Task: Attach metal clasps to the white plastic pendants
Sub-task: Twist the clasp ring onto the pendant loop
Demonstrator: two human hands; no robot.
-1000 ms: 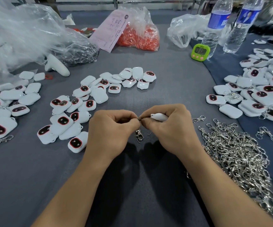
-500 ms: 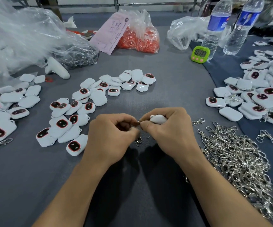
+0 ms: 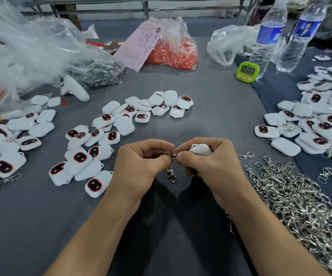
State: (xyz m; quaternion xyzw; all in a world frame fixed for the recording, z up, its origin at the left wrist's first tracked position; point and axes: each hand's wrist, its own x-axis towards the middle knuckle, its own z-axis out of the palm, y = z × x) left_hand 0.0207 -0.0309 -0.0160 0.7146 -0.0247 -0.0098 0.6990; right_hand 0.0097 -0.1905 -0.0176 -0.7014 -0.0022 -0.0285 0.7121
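While pinching metal clasp (image 3: pixel 171 175) in left hand (image 3: pixel 139 166) and gripping white pendant (image 3: pixel 200 149) in right hand (image 3: pixel 211 168), could lose clasp from pendant through slackened pinch.

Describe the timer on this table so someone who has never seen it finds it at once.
At the far right of the grey table stands a water bottle with a blue label, left of a second bottle. The timer sits by the first bottle's base. It is the only lime-green thing there: a small rounded box with a dark digit display and pink buttons.
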